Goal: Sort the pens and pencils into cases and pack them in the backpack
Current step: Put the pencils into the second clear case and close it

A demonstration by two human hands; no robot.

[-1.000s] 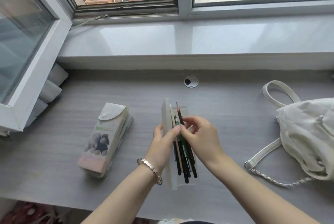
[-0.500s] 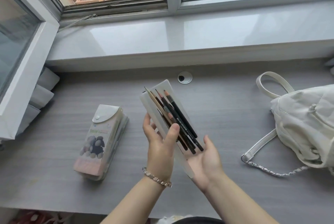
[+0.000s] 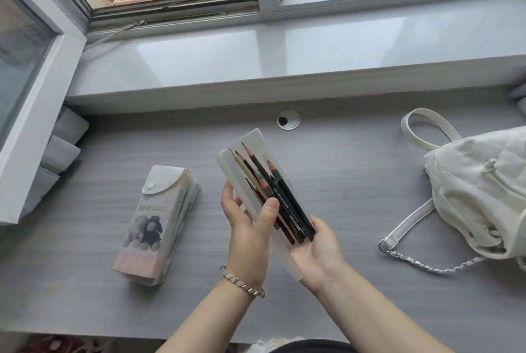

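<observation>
At the left edge of the tabletop (image 3: 355, 187), under an opened window sash (image 3: 34, 113), a few folded grey items (image 3: 65, 142) are stacked. Further right, on the left half of the tabletop, a printed pencil case (image 3: 155, 224) with a snapped white flap is laid flat, its flap end toward the far edge.

Above the middle of the tabletop, nearer the front edge, a clear case (image 3: 242, 162) is held up off the surface, tilted with its top toward the far left. A bundle of pencils (image 3: 273, 193), mostly dark with one pale wooden one, is seen lying in it with the sharpened tips pointing to the far edge. The case is gripped by the left hand (image 3: 247, 230): its fingers (image 3: 227, 196) are wrapped behind the case's left side and the thumb is pressed across the pencils. A metal bracelet (image 3: 242, 281) is worn on that wrist. The lower end of the case is supported by the right hand (image 3: 321, 250), turned palm up and flat, with the thumb lying straight beside the pencil ends; its other fingers are hidden under the case.

A round cable grommet (image 3: 288, 120) is set near the far edge, behind the case. At the right edge a white backpack (image 3: 478, 196) is laid, well apart from the hands, with a chain strap (image 3: 427, 265) trailing toward the front.
</observation>
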